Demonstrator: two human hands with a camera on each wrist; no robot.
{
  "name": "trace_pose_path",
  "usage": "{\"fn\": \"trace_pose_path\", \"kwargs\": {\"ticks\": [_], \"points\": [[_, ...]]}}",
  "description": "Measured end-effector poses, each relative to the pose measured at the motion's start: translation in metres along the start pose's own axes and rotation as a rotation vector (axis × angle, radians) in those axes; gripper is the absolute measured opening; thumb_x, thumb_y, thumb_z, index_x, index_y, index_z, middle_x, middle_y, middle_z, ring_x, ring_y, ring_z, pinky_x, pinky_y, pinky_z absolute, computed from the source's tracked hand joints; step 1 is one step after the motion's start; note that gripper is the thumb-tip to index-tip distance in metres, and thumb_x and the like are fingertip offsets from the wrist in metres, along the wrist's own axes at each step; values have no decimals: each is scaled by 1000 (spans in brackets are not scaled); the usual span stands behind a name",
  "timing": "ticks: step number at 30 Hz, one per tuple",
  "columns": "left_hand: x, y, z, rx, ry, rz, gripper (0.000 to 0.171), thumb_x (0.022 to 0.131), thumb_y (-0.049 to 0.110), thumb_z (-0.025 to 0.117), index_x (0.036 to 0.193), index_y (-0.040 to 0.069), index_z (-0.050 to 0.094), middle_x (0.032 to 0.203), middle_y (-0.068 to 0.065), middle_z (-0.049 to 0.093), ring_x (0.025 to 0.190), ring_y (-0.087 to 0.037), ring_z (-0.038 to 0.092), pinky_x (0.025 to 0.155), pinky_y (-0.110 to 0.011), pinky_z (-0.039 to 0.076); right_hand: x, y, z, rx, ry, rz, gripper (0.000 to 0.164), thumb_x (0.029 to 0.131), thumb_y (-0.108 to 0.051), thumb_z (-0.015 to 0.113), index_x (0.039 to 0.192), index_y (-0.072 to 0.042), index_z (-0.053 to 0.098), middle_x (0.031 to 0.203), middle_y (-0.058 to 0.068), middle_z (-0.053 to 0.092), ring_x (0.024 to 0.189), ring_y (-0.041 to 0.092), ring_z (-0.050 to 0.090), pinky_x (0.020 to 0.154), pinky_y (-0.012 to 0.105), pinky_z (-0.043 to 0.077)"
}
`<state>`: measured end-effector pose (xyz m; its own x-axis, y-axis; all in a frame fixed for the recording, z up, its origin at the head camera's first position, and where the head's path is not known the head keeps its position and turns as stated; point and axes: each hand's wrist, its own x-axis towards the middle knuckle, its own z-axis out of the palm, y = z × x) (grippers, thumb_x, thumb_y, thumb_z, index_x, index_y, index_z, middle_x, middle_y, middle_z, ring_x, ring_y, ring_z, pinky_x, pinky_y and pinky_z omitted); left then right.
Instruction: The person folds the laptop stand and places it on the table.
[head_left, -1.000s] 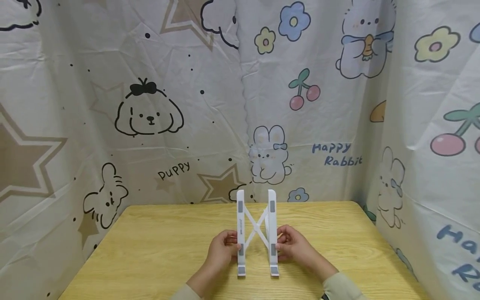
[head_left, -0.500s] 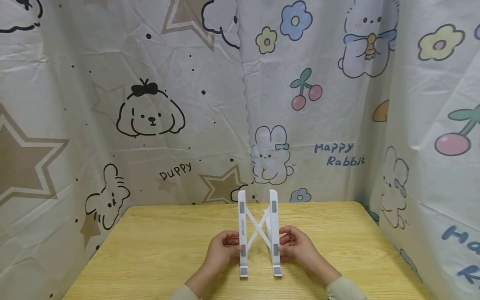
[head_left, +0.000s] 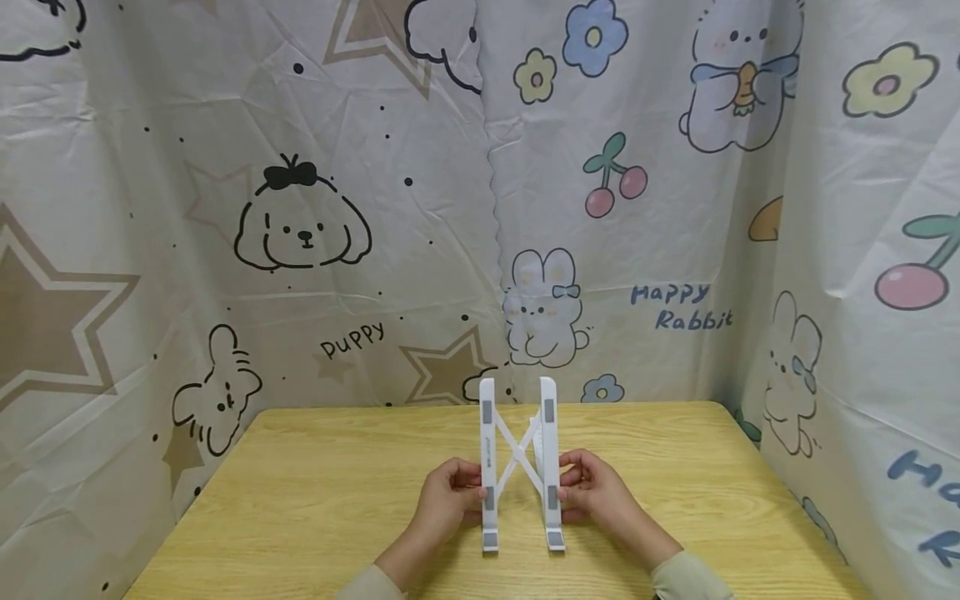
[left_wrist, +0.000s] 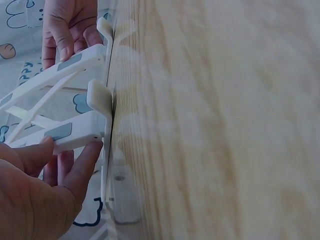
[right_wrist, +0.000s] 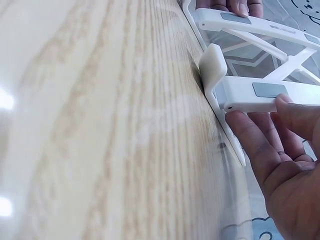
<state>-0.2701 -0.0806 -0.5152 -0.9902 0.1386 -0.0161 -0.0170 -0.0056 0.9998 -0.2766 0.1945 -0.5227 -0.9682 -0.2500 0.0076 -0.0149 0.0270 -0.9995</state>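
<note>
A white folding laptop stand [head_left: 519, 454] stands on the table, its two side bars joined by a crossed brace and fitted with grey pads. My left hand [head_left: 444, 496] pinches the lower part of the left bar; in the left wrist view the thumb of the left hand [left_wrist: 40, 195] lies by a grey pad and the fingers reach beneath the bar. On the other side my right hand [head_left: 596, 492] grips the right bar at about the same height. The right wrist view has the right hand [right_wrist: 295, 170] with its thumb at a pad's edge and fingers under the bar, near the upturned lip.
The wooden table [head_left: 337, 483] spreads to both sides of the stand. A printed cloth curtain [head_left: 435, 208] with cartoon animals and flowers hangs behind the table and along its left and right sides.
The stand and both hands sit slightly farther right in the head view, and the background has shifted along with them. Both hands keep the same hold on the bars.
</note>
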Motion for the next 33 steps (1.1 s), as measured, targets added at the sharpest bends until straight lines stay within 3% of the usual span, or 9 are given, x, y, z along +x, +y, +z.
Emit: {"fn": "trace_pose_path", "kwargs": {"ticks": [9, 22, 33], "points": [[3, -1, 5, 24, -10, 23, 29, 88, -9, 71, 116, -6, 62, 103, -15, 62, 82, -16, 63, 70, -52, 63, 2, 2, 4, 14, 5, -6, 47, 89, 10, 70, 131, 5, 48, 100, 12, 57, 85, 21, 64, 73, 54, 63], [4, 6, 8, 31, -22, 25, 29, 89, -11, 69, 116, -4, 60, 104, -17, 60, 85, -19, 61, 67, -47, 64, 4, 0, 13, 24, 29, -17, 46, 89, 9, 71, 130, 5, 50, 98, 12, 58, 84, 21, 64, 72, 54, 63], [8, -1, 12, 50, -25, 43, 28, 90, -8, 70, 115, -3, 61, 104, -14, 61, 84, -18, 60, 65, -48, 63, 8, 2, 27, 45, 38, 5, 45, 89, 8, 71, 128, 4, 51, 99, 13, 58, 83, 23, 67, 73, 54, 63]]}}
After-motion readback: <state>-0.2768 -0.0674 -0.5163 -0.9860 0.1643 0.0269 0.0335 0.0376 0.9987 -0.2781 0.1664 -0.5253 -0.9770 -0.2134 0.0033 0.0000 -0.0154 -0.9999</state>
